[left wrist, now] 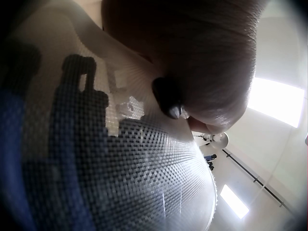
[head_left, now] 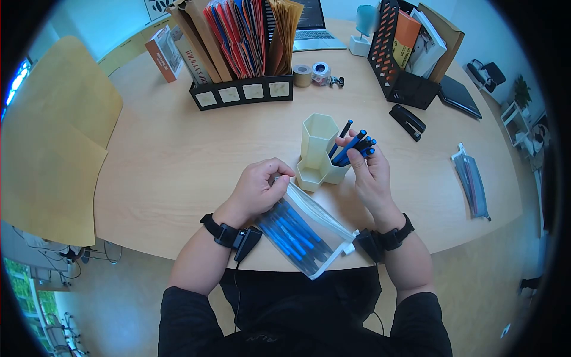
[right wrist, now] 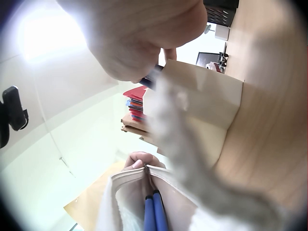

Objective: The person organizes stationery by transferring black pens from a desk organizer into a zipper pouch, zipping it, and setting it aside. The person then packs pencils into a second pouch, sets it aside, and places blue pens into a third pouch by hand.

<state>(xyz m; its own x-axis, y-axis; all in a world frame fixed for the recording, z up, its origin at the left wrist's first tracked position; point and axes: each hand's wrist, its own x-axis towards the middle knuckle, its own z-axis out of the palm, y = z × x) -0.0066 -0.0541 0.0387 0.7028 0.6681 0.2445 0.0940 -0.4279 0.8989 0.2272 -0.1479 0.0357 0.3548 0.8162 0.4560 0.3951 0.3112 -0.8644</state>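
My left hand (head_left: 259, 185) pinches the upper corner of a translucent mesh zip pouch (head_left: 335, 228), which hangs tilted over the table's front edge. Several blue pens (head_left: 290, 229) lie inside the pouch. In the right wrist view its mouth gapes, with blue pens (right wrist: 155, 211) in it. A cream pen holder (head_left: 318, 134) with hexagonal compartments stands just beyond my hands. At its right compartment, my right hand (head_left: 375, 178) grips several blue pens (head_left: 357, 140) with dark ends between thumb and fingers. The lower ends of these pens are hidden by the holder.
Behind the holder stands a black file rack (head_left: 244, 94) of folders, with tape rolls (head_left: 302, 75) beside it. To the right are a black stapler (head_left: 408, 122), another file holder (head_left: 410, 95) and a second pouch (head_left: 470, 181). A laptop (head_left: 318, 38) sits at the back.
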